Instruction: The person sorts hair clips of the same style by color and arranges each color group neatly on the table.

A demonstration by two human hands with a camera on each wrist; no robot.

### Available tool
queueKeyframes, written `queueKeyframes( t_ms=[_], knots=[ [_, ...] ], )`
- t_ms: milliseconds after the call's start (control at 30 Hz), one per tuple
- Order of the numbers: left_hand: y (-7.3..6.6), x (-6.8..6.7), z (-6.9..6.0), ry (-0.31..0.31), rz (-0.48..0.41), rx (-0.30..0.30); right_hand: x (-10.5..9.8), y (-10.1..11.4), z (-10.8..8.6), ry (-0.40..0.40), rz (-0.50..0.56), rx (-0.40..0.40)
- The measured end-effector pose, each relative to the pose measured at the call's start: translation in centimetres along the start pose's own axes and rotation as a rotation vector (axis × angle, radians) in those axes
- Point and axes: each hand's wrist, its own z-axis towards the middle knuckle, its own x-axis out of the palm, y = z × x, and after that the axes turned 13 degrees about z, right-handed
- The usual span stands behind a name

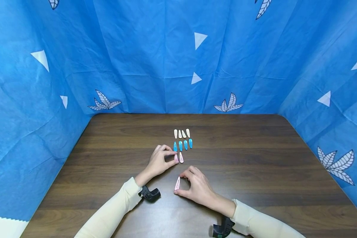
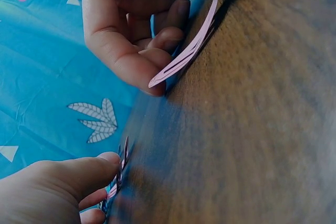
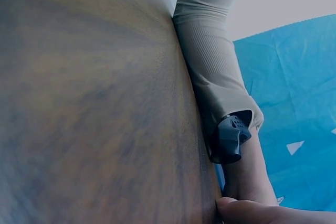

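Note:
My left hand (image 1: 159, 161) pinches a pink snap hair clip (image 1: 176, 158) between thumb and forefinger, low on the wooden table. Just right of it lies another pink clip (image 1: 181, 157). Nearer the front, my right hand (image 1: 198, 185) holds a third pink clip (image 1: 177, 183) by its two ends. In the left wrist view this held clip (image 2: 189, 51) looks bowed, and the left thumb (image 2: 89, 174) is by the other clips. Beyond the hands are a row of several blue clips (image 1: 185, 144) and a row of several cream clips (image 1: 179, 134).
The wooden table (image 1: 256, 158) has blue patterned cloth (image 1: 166, 49) hung at its back and sides. Black wrist cameras (image 1: 150, 194) sit under both cuffs, close to the table top. In the right wrist view the left sleeve (image 3: 210, 51) shows beside the table.

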Motion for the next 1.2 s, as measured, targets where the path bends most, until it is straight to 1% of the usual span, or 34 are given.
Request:
queueKeyframes(
  t_ms=[200,400,633,733,800,867,1033,1200],
  knots=[
    [0.0,-0.1,0.0,-0.001,-0.001,-0.005,0.1,-0.1,0.1,0.012,0.01,-0.002],
    [0.1,-0.1,0.1,-0.003,-0.007,0.004,0.1,-0.2,0.2,0.021,0.014,-0.025],
    [0.3,-0.1,0.1,-0.003,-0.009,0.005,0.1,-0.3,0.4,0.011,0.009,-0.058],
    [0.3,-0.1,0.1,0.0,-0.012,0.004,0.0,-0.3,0.5,0.001,0.018,-0.082],
    [0.3,-0.1,0.1,0.0,-0.012,0.003,-0.2,-0.3,0.6,0.0,0.044,-0.082],
    [0.3,0.0,0.1,-0.001,-0.011,0.002,-0.5,-0.2,0.7,0.01,0.087,-0.063],
    [0.2,0.0,0.0,-0.001,-0.007,0.004,-1.8,-0.2,1.4,0.032,0.186,0.034],
    [0.1,0.1,0.0,-0.005,-0.007,0.006,-3.3,-1.1,2.7,-0.011,0.224,0.094]
  ],
)
